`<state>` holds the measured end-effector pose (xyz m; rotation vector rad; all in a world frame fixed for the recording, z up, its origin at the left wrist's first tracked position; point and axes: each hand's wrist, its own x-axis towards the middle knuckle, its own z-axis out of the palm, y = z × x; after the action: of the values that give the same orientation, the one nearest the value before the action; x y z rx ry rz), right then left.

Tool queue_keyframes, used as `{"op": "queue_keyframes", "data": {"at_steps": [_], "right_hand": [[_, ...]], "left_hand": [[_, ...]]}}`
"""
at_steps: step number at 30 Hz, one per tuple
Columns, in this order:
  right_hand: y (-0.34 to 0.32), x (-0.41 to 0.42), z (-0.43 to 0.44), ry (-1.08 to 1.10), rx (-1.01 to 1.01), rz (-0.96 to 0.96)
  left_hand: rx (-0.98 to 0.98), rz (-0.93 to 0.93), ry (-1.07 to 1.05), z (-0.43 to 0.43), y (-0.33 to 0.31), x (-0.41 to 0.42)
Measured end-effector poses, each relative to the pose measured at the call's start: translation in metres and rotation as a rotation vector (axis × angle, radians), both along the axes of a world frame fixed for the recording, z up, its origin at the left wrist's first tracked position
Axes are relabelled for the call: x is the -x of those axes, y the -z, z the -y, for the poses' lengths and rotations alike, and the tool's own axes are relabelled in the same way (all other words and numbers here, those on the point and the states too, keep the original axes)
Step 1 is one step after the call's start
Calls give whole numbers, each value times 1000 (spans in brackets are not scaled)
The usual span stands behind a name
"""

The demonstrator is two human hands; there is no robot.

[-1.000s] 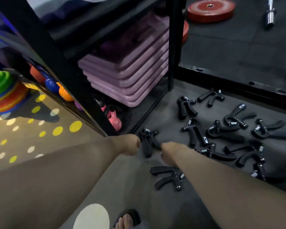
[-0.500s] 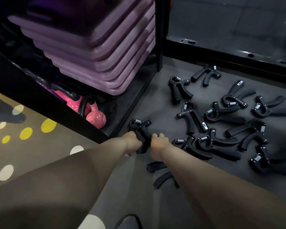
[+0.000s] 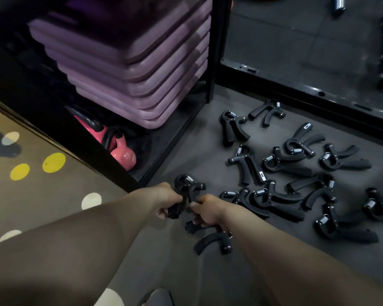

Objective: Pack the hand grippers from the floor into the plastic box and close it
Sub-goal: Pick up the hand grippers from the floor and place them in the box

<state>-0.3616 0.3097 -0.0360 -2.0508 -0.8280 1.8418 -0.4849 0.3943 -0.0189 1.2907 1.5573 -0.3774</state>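
Note:
Several black hand grippers with steel springs lie scattered on the dark rubber floor, most of them to the right, such as one hand gripper. My left hand is closed around one handle of a hand gripper by the rack corner. My right hand grips its other handle, and seems to touch a second hand gripper lying just below. No plastic box is in view.
A black metal rack stands on the left, holding stacked purple step platforms and pink kettlebells. A black frame bar runs along the floor behind the grippers. Spotted carpet lies at far left. A sandalled foot shows at the bottom.
Both hands have reached forward and closed on the hand gripper by the rack corner. The view has dropped and moved nearer to the floor.

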Motion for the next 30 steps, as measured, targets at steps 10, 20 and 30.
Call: {"op": "queue_keyframes", "data": {"at_steps": [10, 20, 30], "right_hand": [[-65, -49, 56, -18, -111, 32], [-139, -116, 149, 431, -318, 200], [-275, -198, 227, 214, -156, 326]], "left_hand": [[-95, 51, 303, 41, -57, -55], [-121, 379, 329, 115, -122, -158], [-322, 508, 625, 177, -242, -232]]}}
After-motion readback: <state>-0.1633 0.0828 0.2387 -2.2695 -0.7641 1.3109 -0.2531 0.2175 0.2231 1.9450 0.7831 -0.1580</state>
